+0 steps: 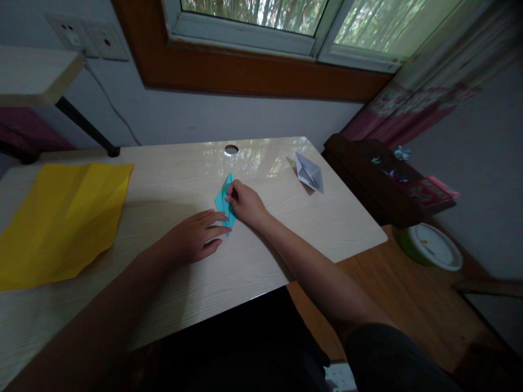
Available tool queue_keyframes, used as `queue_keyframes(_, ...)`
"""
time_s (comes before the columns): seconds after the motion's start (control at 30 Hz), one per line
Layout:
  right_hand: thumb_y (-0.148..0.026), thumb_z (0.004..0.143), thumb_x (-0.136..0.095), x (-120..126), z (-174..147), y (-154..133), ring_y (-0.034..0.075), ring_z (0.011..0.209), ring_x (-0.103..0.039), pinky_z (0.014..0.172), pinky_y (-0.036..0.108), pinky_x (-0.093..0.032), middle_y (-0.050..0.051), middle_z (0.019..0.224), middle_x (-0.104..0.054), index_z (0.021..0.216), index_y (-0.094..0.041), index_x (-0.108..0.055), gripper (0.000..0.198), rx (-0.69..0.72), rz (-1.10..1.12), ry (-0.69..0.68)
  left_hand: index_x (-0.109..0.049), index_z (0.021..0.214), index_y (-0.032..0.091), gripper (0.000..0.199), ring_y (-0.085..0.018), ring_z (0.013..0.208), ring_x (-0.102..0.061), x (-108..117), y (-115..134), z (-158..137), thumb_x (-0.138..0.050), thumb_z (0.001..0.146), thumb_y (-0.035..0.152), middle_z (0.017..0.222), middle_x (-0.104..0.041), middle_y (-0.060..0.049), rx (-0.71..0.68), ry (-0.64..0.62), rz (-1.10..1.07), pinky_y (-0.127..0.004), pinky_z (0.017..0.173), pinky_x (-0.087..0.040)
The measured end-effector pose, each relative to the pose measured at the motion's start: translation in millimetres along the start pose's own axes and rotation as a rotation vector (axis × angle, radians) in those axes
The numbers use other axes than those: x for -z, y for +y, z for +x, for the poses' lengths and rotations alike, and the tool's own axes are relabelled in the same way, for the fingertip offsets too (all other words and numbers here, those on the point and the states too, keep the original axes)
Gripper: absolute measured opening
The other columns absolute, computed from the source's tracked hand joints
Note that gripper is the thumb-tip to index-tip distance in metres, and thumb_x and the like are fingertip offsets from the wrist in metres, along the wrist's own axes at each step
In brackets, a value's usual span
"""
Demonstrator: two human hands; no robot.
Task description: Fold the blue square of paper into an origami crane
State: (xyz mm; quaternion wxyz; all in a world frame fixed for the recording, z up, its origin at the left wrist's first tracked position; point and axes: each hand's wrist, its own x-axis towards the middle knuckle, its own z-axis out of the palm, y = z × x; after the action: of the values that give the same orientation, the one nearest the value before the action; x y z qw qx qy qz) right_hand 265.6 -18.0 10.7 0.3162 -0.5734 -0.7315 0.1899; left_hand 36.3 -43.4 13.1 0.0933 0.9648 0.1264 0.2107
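A folded piece of turquoise paper (222, 203), long and pointed at both ends, lies on the desk in front of me. My left hand (203, 235) rests flat beside it with fingers spread, the fingertips lying over its lower part. From the right, my right hand (246, 202) has its fingers pinched at the paper's upper right edge, on what looks like a small raised flap. The fingers cover part of the folds there.
A large yellow sheet (73, 218) lies at the desk's left. Folded white paper (309, 173) stands far right. Behind are a round hole (231, 149), a black shelf leg (87, 126) and the window wall. A dark cabinet (368, 174) and a green-white bin (433, 246) stand right.
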Motion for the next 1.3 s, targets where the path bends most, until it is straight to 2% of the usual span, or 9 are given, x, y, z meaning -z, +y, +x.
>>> queue_keyframes(0.5,-0.013,0.088,-0.06,-6.2,-0.7,3.5,0.02,0.078,-0.055,0.07,0.03,-0.036,0.002,0.084,-0.062,0.093,-0.023,-0.053,0.013,0.041,-0.085,0.02,-0.064,0.137,0.021,0.04,-0.029,0.13,-0.06,-1.6,-0.5,-2.2,-0.06,0.097,0.022,0.138,-0.063,-0.015,0.004,0.004,-0.017,-0.054,0.114,-0.05)
queue_keyframes(0.73,-0.014,0.089,-0.059,-5.5,-1.6,2.5,0.021,0.08,-0.055,0.07,0.031,-0.037,0.002,0.085,-0.062,0.092,-0.023,-0.052,0.013,0.046,-0.075,0.017,-0.061,0.139,0.022,0.041,-0.026,0.126,-0.063,-0.1,1.0,-3.1,-0.058,0.099,0.022,0.13,-0.066,-0.013,0.025,0.008,-0.037,-0.052,0.117,-0.048)
queue_keyframes(0.87,-0.014,0.089,-0.059,-4.9,-2.1,2.1,0.021,0.08,-0.055,0.071,0.031,-0.037,0.002,0.085,-0.062,0.091,-0.023,-0.051,0.012,0.049,-0.067,0.018,-0.063,0.129,0.016,0.032,-0.025,0.123,-0.065,0.1,0.5,-3.2,-0.058,0.098,0.021,0.13,-0.068,-0.015,0.042,0.025,-0.035,-0.051,0.117,-0.048)
queue_keyframes(1.0,-0.014,0.089,-0.059,-4.5,-3.4,2.1,0.021,0.082,-0.056,0.073,0.031,-0.038,0.001,0.086,-0.062,0.092,-0.023,-0.052,0.012,0.051,-0.055,0.025,-0.066,0.121,0.016,0.025,-0.023,0.121,-0.066,0.1,-0.7,-2.3,-0.055,0.099,0.016,0.123,-0.071,-0.012,0.002,0.016,-0.032,-0.051,0.119,-0.046)
queue_keyframes(1.3,-0.013,0.09,-0.059,-4.2,-3.6,1.6,0.02,0.082,-0.055,0.074,0.031,-0.039,0.002,0.086,-0.062,0.089,-0.022,-0.053,0.012,0.066,-0.056,0.032,-0.07,0.119,0.017,0.024,-0.021,0.112,-0.069,1.8,1.1,1.3,-0.057,0.098,0.015,0.117,-0.074,-0.009,-0.029,0.053,-0.012,-0.049,0.118,-0.047)
